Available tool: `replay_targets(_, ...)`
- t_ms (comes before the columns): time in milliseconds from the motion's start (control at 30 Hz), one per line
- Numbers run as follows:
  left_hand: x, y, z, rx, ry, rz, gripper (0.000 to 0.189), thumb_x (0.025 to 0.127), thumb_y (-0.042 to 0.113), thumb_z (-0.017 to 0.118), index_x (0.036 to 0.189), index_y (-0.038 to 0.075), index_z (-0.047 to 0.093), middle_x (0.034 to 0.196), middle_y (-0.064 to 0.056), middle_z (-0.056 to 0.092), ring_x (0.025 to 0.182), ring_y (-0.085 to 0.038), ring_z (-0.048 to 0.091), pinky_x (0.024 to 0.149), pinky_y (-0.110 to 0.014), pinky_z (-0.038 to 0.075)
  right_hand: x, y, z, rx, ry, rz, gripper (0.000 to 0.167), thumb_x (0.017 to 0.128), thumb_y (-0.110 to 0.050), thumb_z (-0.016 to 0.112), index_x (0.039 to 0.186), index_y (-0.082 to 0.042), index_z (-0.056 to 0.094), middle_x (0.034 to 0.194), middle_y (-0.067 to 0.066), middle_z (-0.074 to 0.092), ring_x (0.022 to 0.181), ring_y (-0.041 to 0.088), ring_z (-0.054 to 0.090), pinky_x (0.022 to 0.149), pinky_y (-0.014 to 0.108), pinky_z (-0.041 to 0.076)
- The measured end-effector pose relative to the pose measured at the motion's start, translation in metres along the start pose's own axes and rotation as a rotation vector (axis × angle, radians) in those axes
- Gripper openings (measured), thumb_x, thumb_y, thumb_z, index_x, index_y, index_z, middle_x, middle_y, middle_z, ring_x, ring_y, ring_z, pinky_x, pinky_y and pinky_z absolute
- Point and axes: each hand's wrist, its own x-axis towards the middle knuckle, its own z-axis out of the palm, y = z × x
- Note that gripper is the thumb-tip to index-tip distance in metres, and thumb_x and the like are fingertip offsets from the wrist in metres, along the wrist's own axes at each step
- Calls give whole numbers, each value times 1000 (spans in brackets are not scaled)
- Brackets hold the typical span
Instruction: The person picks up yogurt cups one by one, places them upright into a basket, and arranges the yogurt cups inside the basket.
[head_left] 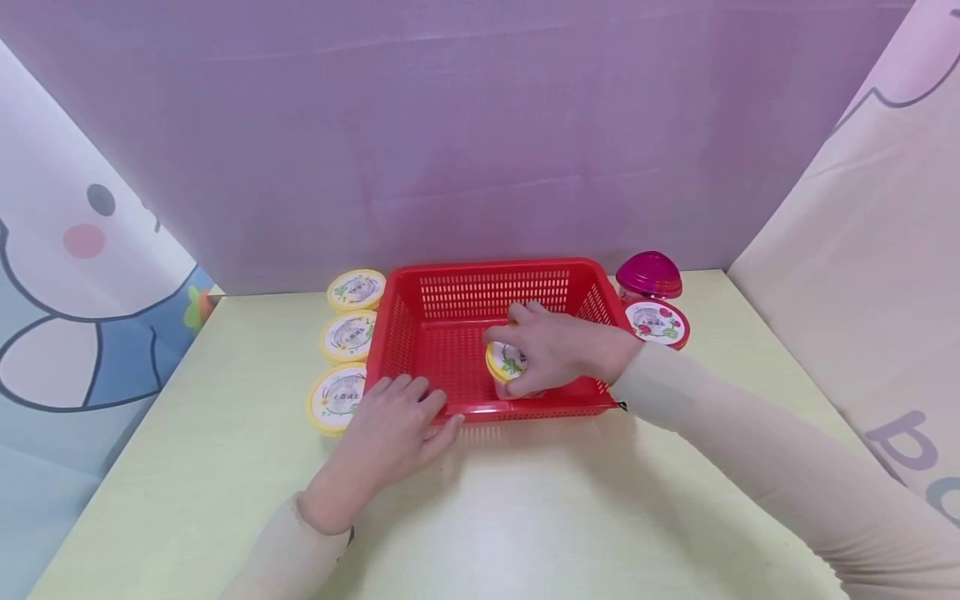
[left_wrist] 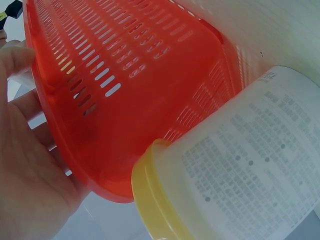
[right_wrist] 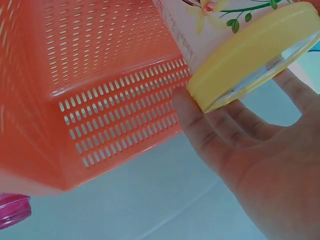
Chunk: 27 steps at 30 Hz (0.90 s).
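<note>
A person's two hands worked at a red perforated basket (head_left: pixel 480 267) on a pale bench (head_left: pixel 510 517). The right hand (head_left: pixel 558 350) reached over the basket's right side and grasped a yellow-lidded tub (head_left: pixel 504 363) from above, its thumb and fingers spread around the lid. The tub was inside the basket, right of the middle and close to the near wall, directly beneath the palm, with its lid facing up. The left hand (head_left: pixel 397 429) gripped the basket's rim at the near left corner, fingers hooked inside and thumb outside, apart from that tub. Just outside the left wall stood a row of three other yellow-topped tubs (head_left: pixel 348 337). Beyond the right wall were a red-rimmed tub (head_left: pixel 657 323) and, behind it, a container with a domed magenta top (head_left: pixel 649 273).
</note>
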Motion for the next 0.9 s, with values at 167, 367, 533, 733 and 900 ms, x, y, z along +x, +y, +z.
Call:
replay_targets(167, 0, 0, 0, 6, 4, 5, 30, 88, 47, 72, 91, 17, 72, 79, 0, 63, 74, -16, 57, 72, -34, 50, 3, -4, 2, -5, -33, 26, 85, 73, -52, 83, 148, -37, 47, 143, 5, 45, 133, 29, 41, 89, 43, 56)
replay_targets(367, 0, 0, 0, 2, 1, 2, 31, 87, 47, 73, 93, 17, 72, 81, -1, 64, 75, -16, 58, 73, -34, 51, 4, -7, 4, -12, -54, 45, 86, 73, -53, 82, 149, -38, 45, 145, 5, 44, 131, 28, 43, 89, 45, 57)
replay_targets(533, -1, 0, -1, 7, 10, 7, 30, 88, 47, 72, 93, 17, 72, 81, -1, 64, 75, -16, 58, 73, -33, 51, 6, -9, 4, -6, -89, 65, 89, 75, -54, 81, 153, -36, 42, 157, 11, 35, 145, 38, 32, 96, 56, 51)
replay_targets(733, -1, 0, 0, -2, 3, -5, 32, 87, 47, 74, 95, 16, 73, 84, -1, 67, 77, -16, 60, 75, -35, 53, 8, -13, 3, -22, -123, 81, 90, 78, -52, 79, 156, -34, 38, 162, 12, 29, 149, 41, 24, 101, 59, 47)
replay_targets(900, 0, 1, 0, -6, -4, -7, 32, 86, 47, 75, 95, 16, 73, 85, -2, 68, 77, -17, 60, 76, -35, 53, 11, -16, 4, -40, -142, 94, 90, 79, -51, 80, 157, -34, 38, 163, 12, 29, 149, 43, 24, 100, 60, 47)
